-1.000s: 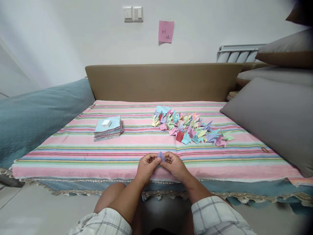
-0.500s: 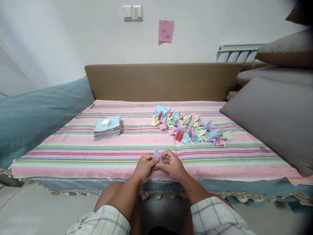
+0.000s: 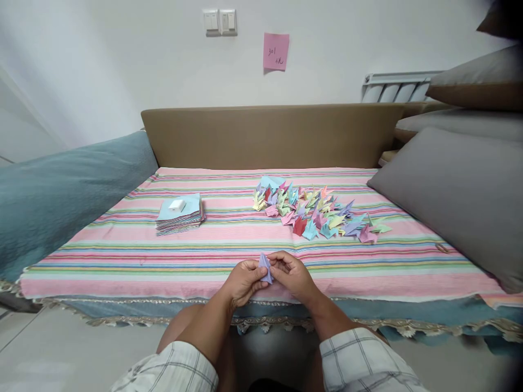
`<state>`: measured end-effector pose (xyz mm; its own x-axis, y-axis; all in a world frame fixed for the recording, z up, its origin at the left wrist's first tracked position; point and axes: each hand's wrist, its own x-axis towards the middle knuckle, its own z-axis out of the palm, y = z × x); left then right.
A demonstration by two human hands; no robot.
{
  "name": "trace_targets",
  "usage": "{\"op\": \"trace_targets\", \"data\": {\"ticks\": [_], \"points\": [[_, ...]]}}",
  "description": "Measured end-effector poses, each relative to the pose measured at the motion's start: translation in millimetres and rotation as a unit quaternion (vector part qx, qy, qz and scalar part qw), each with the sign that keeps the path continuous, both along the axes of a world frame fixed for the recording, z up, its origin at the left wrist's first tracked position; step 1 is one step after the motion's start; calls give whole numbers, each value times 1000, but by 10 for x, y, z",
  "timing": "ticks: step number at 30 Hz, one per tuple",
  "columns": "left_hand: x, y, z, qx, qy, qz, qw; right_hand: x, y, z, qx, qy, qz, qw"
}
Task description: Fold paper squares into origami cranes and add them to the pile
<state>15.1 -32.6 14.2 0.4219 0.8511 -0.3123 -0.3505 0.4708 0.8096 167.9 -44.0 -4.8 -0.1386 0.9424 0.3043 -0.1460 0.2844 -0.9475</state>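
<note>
Purple folded-paper piece, narrow and pointed (image 3: 265, 265): lying between the two hands, just in from the right of the left thumb; its tip is pointing toward the backrest, its lower end showing below the thumb.
Left hand (image 3: 244, 280): grasping the paper; I am seeing the thumb pressing across its front, the fingers curling behind.
Right hand (image 3: 292, 275): bending its fingers at the paper's right edge, thumb and index meeting it; I am not able to tell whether they are pinching or only touching.
White plaid sleeves (image 3: 353, 354): ending partway up both forearms.
Pink multicoloured striped cloth (image 3: 229, 234): covering the seat beneath the hands.
Heap of small folded-paper birds in mixed pastels and red (image 3: 310, 215): spreading beyond the right hand, well apart from it; a light-blue paper piece (image 3: 272, 182) is lying at its far left.
Stack of square paper sheets, light blue on top (image 3: 183, 218): sitting beyond the left hand and farther left, a small white block (image 3: 177, 205) resting on it.
Grey cushion (image 3: 453, 196): leaning at the right, a thin brown loop (image 3: 442, 248) lying just beside it.
Brown backrest (image 3: 269, 136): standing behind everything; above it I am seeing a pink handwritten note (image 3: 276, 51) sticking to the white wall (image 3: 327, 49).
</note>
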Motion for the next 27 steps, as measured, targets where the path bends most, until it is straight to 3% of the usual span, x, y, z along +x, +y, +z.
{"op": "trace_targets", "data": {"ticks": [6, 16, 22, 27], "points": [[-3, -10, -23, 9, 29, -26, 999, 53, -16, 40, 82, -80, -28, 993], [-9, -12, -7, 24, 32, -55, 998, 95, -35, 105, 122, -145, -55, 980], [-10, -11, -16, 19, 46, -41, 998, 124, -20, 112, 112, -147, -72, 980], [-21, -9, -39, 37, 83, -50, 995, 140, -23, 135, 92, -134, -37, 986]]}}
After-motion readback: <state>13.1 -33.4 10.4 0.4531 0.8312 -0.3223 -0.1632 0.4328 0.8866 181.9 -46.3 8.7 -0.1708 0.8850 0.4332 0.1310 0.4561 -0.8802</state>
